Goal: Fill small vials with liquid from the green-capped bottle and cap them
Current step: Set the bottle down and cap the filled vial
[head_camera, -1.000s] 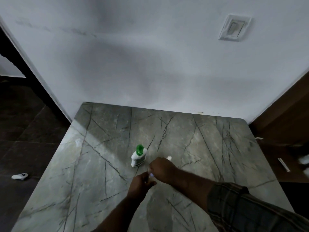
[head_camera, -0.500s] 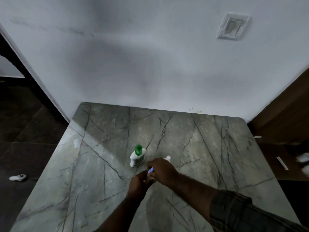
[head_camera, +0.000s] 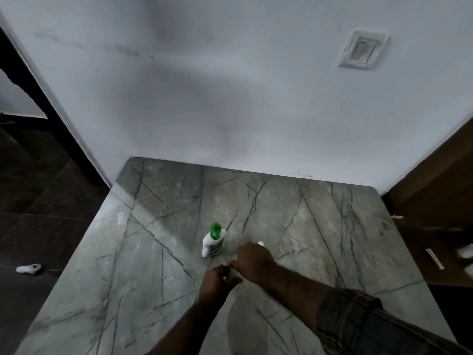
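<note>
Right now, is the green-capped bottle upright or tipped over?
Upright: the green-capped bottle stands on its base on the marble table, green cap on top, beyond both hands.

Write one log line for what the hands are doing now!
left hand | meets right hand | held item hidden | white green-capped plastic bottle upright, untouched | grey marble table

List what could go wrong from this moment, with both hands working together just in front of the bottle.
1. The right hand and left hand meet close to the upright bottle; a stray knuckle could tip it.
2. Whatever they pinch is mostly hidden, so a small vial or cap could slip and roll across the smooth table.
3. A small white item beyond the right hand could get knocked.
</note>
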Available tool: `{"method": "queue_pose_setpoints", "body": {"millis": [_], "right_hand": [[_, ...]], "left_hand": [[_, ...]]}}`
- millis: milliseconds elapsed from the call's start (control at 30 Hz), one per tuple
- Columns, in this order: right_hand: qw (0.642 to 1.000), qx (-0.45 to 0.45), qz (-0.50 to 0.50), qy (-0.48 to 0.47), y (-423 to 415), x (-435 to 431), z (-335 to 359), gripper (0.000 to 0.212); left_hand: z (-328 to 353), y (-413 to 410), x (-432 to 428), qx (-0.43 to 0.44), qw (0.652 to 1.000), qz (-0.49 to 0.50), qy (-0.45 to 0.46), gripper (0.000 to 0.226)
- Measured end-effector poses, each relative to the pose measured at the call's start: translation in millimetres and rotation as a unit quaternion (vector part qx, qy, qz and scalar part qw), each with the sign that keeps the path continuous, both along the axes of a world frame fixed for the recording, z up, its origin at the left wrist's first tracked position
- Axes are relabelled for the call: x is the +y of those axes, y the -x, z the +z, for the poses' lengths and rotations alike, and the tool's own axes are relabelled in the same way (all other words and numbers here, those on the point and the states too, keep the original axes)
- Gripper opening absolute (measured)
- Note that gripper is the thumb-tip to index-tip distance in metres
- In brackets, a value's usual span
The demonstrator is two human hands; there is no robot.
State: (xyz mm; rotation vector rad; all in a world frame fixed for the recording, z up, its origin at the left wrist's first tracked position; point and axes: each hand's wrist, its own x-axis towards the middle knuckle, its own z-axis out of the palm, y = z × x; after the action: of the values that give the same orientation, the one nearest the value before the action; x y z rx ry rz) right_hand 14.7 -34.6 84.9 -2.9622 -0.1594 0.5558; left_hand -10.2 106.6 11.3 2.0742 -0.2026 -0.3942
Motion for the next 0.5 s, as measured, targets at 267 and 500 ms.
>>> {"method": "queue_pose_setpoints", "body": {"millis": [267,500], "right_hand": [[0.994,0.005,0.061,-0.091,6,-6,3,0.028],[0.998,-0.018,0.051,0.018,8,-11,-5,0.055]], "left_hand": [[-3,-7,4,-0.014,1.0,-0.003,-0.007,0.028],[-8,-5,1,-0.014,1.0,-0.022,-0.017,0.025]]}}
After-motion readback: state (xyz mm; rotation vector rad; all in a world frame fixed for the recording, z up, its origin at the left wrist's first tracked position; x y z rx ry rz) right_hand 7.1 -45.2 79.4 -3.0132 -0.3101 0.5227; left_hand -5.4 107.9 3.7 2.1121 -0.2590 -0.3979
